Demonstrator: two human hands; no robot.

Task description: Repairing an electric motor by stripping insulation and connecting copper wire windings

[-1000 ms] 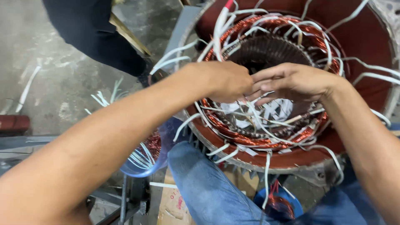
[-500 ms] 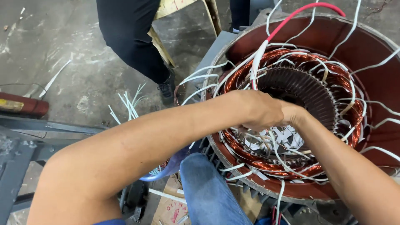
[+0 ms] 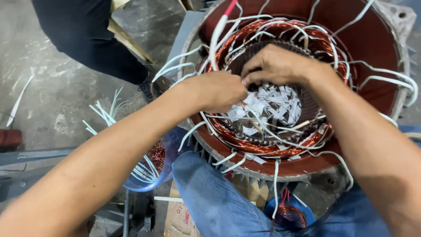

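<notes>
Copper windings (image 3: 245,140) are sitting inside the big red motor housing (image 3: 372,44), which is lying open-faced just beyond the person's knees in blue jeans (image 3: 210,202). Both hands are meeting over the far-left part of the coil ring: the left hand (image 3: 217,90) is curling closed, apparently pinching a white sleeved lead (image 3: 219,33), while the right hand (image 3: 274,66) is bending its fingers down beside it; what they are gripping I cannot tell. Doing this well probably means keeping the lead taut, working close to the coil, and avoiding scraping the enamelled wire against the slot edges.
</notes>
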